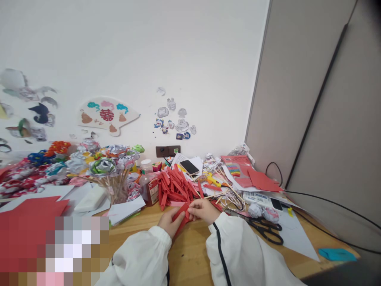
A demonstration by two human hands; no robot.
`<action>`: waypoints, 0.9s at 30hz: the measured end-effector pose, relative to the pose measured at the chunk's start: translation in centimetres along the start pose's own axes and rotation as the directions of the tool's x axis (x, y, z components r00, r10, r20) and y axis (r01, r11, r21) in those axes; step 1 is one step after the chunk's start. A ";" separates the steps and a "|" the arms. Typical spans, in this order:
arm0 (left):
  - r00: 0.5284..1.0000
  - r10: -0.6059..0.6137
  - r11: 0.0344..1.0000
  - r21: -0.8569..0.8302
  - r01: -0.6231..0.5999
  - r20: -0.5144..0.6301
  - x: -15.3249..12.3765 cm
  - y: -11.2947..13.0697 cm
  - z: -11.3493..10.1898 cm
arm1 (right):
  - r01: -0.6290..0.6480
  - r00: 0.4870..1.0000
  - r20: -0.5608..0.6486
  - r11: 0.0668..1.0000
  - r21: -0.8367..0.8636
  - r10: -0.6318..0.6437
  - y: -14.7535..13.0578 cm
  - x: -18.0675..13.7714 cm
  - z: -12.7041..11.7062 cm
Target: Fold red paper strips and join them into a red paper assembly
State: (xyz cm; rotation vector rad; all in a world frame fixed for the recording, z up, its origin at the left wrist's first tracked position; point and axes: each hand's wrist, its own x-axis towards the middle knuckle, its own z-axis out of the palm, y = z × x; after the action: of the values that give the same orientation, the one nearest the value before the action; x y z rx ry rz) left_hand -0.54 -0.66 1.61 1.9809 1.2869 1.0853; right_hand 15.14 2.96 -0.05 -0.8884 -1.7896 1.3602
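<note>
Both hands, left hand [170, 222] and right hand [205, 210], pinched one folded red paper strip [182, 216] near the tabletop's [190, 246] front edge, just before a red strip pile [174, 186].

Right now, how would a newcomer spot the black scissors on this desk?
Start at the wooden desk and go right of the right hand. The black scissors lie on white paper, the only dark looped handles there.

Pixelated patch [74, 250] masking the lower-left table; red paper strip [181, 216] half hidden between left hand [170, 222] and right hand [205, 210]; sleeves cut off below
</note>
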 end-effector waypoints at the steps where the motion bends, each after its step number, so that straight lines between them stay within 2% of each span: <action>1: 1.000 -0.001 1.000 -0.006 0.001 -0.007 0.0 0.0 0.0 | 0.006 1.000 -0.002 1.000 -0.006 -0.007 -0.1 0.0 0.1; 13: 0.999 -0.042 0.999 -0.024 0.042 0.013 0.0 0.4 -0.2 | 0.080 0.995 -0.069 0.995 0.056 -0.076 -0.2 -0.2 1.3; 16: 0.999 -0.042 0.999 -0.006 0.042 -0.009 0.0 0.3 -0.2 | 0.057 0.998 -0.042 0.998 0.029 -0.056 -0.1 -0.1 1.6; 20: 0.999 -0.041 0.998 -0.043 0.040 -0.025 0.2 -0.5 0.1 | 0.075 0.992 -0.098 0.996 -0.052 -0.080 0.1 -0.3 2.1; 24: 0.985 -0.116 0.989 -0.106 0.103 -0.125 0.5 -1.8 0.6 | 0.087 0.994 -0.056 0.990 -0.107 -0.093 0.5 -0.4 2.6; 27: 0.982 -0.152 0.977 -0.166 0.133 -0.111 0.7 -2.3 0.7 | 0.123 0.990 -0.055 0.981 -0.153 -0.132 0.5 -0.4 2.6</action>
State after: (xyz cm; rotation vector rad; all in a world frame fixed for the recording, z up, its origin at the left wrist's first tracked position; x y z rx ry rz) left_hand -0.89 0.85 -0.33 1.7016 1.3403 1.2151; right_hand 13.17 1.48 -1.08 -0.8694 -1.8832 1.1163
